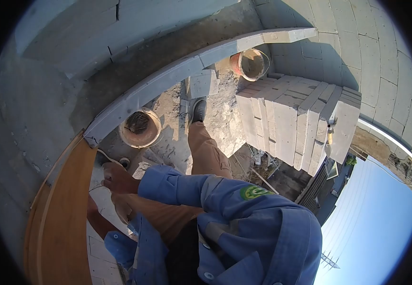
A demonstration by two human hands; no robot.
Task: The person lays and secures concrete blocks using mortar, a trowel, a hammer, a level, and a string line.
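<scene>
My right hand, at the end of a blue sleeve, is closed with the fingers curled. What it holds, if anything, I cannot make out. A thin pale cord runs close to its knuckles, and a small dark round object lies beside it. My left hand is lower, by the edge of a curved-looking wooden board; its fingers are hidden. The board's upper end meets a low wall of pale blocks.
A bucket with dark contents stands near the low wall, and another bucket is farther off. To the right rises a stack of pale blocks. My shoe is on rubble-strewn floor. Debris lies below the stack.
</scene>
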